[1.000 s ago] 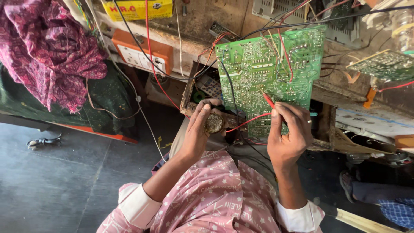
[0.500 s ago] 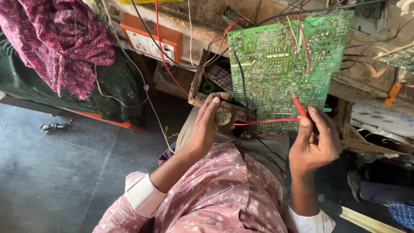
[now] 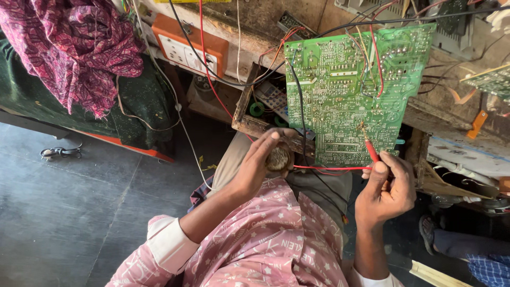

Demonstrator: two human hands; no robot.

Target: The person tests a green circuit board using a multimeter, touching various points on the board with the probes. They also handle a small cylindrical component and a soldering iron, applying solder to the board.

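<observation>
A large green circuit board (image 3: 353,85) stands tilted against the workbench, solder side facing me, with red and black wires across it. My right hand (image 3: 387,187) grips a red probe (image 3: 370,149), whose tip touches the board near its lower middle. A red lead (image 3: 324,168) runs from the probe toward my left hand. My left hand (image 3: 260,162) holds a small round brownish object (image 3: 278,158) just below the board's lower left corner, beside an open wooden drawer (image 3: 249,121).
An orange-and-white socket box (image 3: 192,48) sits on the bench edge with cables hanging from it. Magenta cloth (image 3: 74,48) lies on a dark green covered surface at the left. A second green board (image 3: 491,81) is at the far right. Grey floor lies below.
The view has shifted and the board now appears further right. My right hand has moved right and lower, with the probe tip staying on the board. My left hand stays by the drawer.
</observation>
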